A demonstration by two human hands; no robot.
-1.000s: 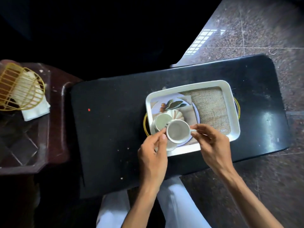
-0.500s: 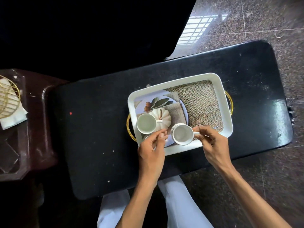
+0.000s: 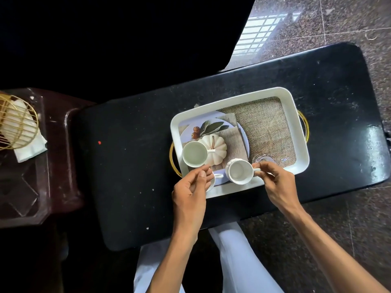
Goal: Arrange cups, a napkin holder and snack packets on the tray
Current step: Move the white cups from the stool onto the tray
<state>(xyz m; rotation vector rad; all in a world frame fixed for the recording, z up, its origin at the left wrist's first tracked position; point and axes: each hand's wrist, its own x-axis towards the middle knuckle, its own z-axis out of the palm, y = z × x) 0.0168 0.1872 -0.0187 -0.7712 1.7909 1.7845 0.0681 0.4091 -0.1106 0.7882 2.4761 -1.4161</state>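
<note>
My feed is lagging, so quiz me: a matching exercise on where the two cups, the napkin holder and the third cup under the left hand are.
Things:
1. left cup
2. right cup
3. napkin holder
4. third cup

States:
A. off the tray, on the side table
B. handle pinched by the right hand
C. mostly hidden under the left hand
D. standing free on the tray's pumpkin picture

Pairs: 1-D, 2-B, 3-A, 4-C

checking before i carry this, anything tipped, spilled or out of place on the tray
Nothing is spilled or tipped. Two cups sit upright and empty on the tray. A third is partly hidden under the left hand. The napkin holder is off on the side table.
</note>
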